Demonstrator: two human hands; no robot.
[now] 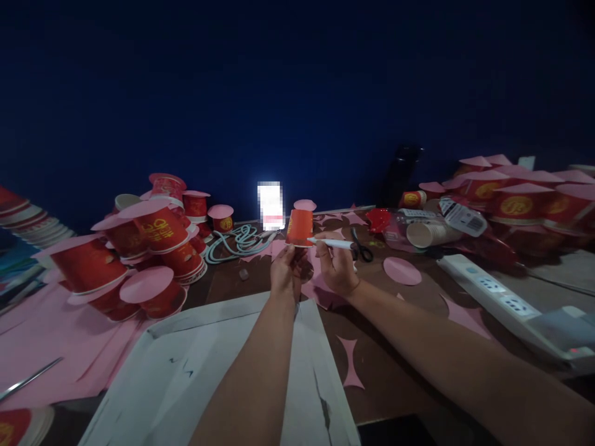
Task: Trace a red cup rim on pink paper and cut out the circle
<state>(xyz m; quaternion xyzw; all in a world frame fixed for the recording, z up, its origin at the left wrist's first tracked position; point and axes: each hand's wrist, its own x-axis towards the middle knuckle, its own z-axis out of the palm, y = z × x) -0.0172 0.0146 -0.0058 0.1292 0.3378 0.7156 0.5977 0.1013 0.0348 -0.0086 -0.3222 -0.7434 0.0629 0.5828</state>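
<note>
My left hand (284, 269) holds a red paper cup (300, 228) upside down by its rim, over the far edge of a white board. In my right hand (338, 267) is a white pen (332, 243), pinched between the fingers, its tip at the cup's right side near the rim. Whether the tip touches the cup I cannot tell. Just behind the held cup shows a pink paper disc (305, 204). Black-handled scissors (361, 246) lie right of my right hand.
Red cups topped with pink discs crowd the left (160, 229) and the right (515, 201). A white power strip (493, 288) lies at right, near a loose pink disc (402, 271) and paper scraps. A pale cable (237, 243) lies coiled beside a bright phone screen (270, 204). The white board (204, 365) fills the front.
</note>
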